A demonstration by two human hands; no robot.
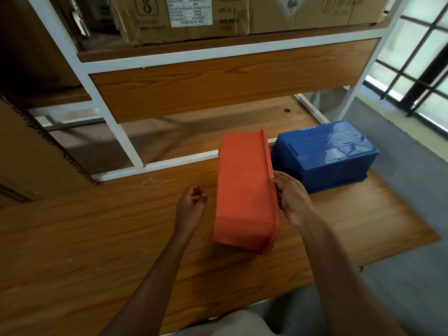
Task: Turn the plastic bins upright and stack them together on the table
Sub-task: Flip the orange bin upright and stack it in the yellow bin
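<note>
An orange plastic bin [244,187] stands tipped on its side on the wooden table [97,238], its flat wall facing me and its rim along the right. My right hand [292,197] grips that rim near the bin's near end. My left hand [191,204] hovers just left of the bin, fingers loosely curled, touching nothing. A blue plastic bin [324,154] lies upside down on the table to the right and behind the orange one, its bottom facing up.
A white metal shelf frame [121,141] with wooden boards stands at the back of the table, with cardboard boxes [184,18] on its upper shelf. Another large carton [31,154] is at the left. The table's right edge drops to grey floor [400,275].
</note>
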